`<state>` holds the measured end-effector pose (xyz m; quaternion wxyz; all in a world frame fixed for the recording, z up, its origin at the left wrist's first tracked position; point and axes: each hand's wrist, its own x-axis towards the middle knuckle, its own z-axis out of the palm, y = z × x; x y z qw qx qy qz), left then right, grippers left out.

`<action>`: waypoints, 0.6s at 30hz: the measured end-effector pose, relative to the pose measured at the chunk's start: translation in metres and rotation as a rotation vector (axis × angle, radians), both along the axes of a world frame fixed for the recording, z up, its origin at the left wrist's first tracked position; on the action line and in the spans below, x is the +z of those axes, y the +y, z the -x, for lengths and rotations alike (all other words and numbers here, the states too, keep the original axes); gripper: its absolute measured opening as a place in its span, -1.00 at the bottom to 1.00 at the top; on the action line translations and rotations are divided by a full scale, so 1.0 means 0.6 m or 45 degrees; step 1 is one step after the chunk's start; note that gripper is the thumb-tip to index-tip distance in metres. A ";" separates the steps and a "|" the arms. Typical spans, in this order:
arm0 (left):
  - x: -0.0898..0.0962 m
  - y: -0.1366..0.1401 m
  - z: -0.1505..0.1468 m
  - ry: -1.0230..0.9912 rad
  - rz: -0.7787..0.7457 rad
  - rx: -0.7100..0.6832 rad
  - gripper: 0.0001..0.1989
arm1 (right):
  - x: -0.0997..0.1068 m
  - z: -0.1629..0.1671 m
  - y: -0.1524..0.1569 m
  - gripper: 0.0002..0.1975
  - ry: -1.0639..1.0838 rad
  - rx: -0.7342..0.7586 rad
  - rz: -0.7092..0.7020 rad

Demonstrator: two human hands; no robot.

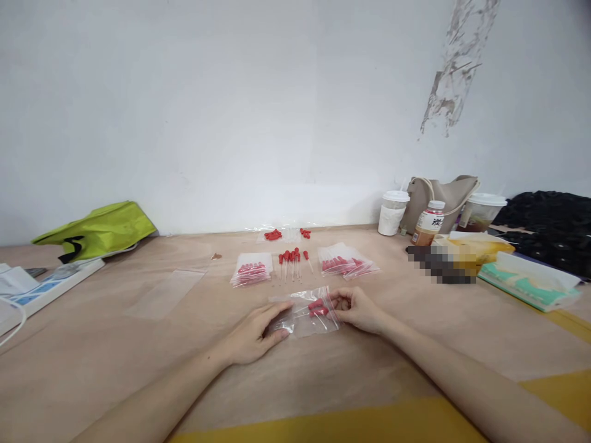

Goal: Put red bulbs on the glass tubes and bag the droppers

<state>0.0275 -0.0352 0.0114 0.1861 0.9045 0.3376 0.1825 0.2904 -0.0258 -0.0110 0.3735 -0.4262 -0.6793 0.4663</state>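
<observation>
A clear zip bag with red-ended thin pieces inside lies between my hands. My left hand grips its left end, thumb below and fingers above. At the zip end, my right hand pinches the right edge with its fingertips closed. Just beyond the bag lie several loose thin rods with red ends; their exact kind is too small to tell. A stack of filled zip bags sits left of the rods, and a fanned pile of filled bags sits to their right.
By the wall are more red pieces on clear plastic. A flat bag, a power strip and a green bag are leftward. Rightward stand a lidded cup, a bottle, a handbag and a tissue pack.
</observation>
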 end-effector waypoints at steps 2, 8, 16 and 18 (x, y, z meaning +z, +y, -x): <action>0.000 0.000 -0.001 -0.002 -0.005 -0.003 -0.54 | 0.000 0.005 0.002 -0.69 0.061 0.005 0.030; 0.000 0.000 0.000 -0.009 -0.006 -0.008 -0.55 | 0.002 -0.002 0.008 -0.67 0.082 0.142 0.137; -0.007 0.005 0.002 -0.001 -0.032 -0.037 -0.59 | 0.017 -0.031 0.009 -0.67 -0.113 0.340 0.029; -0.008 0.004 0.004 0.010 -0.034 -0.046 -0.60 | 0.019 -0.030 0.007 -0.68 -0.144 0.363 -0.059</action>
